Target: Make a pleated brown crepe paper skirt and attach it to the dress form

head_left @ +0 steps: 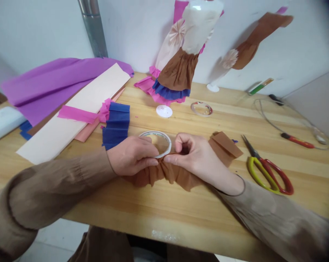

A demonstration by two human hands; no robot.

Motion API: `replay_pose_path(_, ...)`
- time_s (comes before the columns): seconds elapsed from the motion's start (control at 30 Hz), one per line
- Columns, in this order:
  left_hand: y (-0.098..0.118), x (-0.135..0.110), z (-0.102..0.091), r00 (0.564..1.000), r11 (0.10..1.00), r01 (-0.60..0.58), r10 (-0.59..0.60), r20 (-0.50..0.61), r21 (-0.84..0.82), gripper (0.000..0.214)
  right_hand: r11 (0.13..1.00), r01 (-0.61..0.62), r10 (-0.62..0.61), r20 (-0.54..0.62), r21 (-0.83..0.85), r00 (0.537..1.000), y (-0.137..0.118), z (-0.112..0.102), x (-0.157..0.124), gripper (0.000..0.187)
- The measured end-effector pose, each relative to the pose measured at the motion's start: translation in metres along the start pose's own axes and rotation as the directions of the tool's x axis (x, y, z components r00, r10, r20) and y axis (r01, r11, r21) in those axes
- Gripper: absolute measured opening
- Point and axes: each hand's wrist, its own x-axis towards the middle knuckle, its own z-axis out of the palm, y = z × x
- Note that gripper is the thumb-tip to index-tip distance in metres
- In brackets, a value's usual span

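A strip of brown crepe paper (167, 176) lies gathered into pleats on the wooden table (181, 214). My left hand (131, 155) pinches its top edge from the left, fingers closed. My right hand (195, 156) pinches the same edge from the right, thumb and fingers pressed together. The fingertips of both hands almost meet. A roll of clear tape (159, 142) sits just behind them. The strip's flat unpleated end (226, 145) sticks out past my right hand.
Scissors (268, 173) with yellow and red handles lie at right. Folded blue crepe (115, 125), pink and cream sheets (71, 120) and purple paper (52, 85) lie at left. A bottle dressed in paper ruffles (181, 65) stands at the back, with a white cap (164, 111) and tape ring (201, 108) nearby.
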Motion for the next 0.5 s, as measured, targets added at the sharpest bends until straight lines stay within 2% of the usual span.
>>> replay_pose_path(0.1, -0.001, 0.0, -0.002, 0.997, 0.995, 0.07, -0.071, -0.009, -0.066, 0.027, 0.996, 0.069, -0.07, -0.013, -0.049, 0.997, -0.003, -0.004, -0.002, 0.028)
replay_pose_path(0.17, -0.001, -0.001, -0.002, 0.995, 0.988, 0.102, -0.103, 0.003, -0.116, 0.027, 0.995, 0.091, -0.09, 0.026, -0.029, 0.996, -0.005, -0.006, -0.004, 0.018)
replay_pose_path(0.3, -0.004, -0.002, -0.004, 0.986, 0.963, 0.166, -0.158, 0.055, -0.214, 0.028, 0.995, 0.102, -0.101, 0.131, -0.002, 0.986, -0.005, -0.005, -0.004, 0.017)
replay_pose_path(0.4, -0.005, -0.004, -0.008, 0.972, 0.922, 0.229, -0.198, 0.128, -0.312, 0.033, 0.996, 0.094, -0.094, 0.128, 0.004, 0.987, -0.004, -0.004, -0.005, 0.014)
replay_pose_path(0.5, -0.002, -0.005, -0.011, 0.966, 0.86, 0.257, -0.229, 0.116, -0.44, 0.045, 0.995, 0.096, -0.097, 0.109, 0.016, 0.989, -0.005, -0.001, -0.006, 0.013)
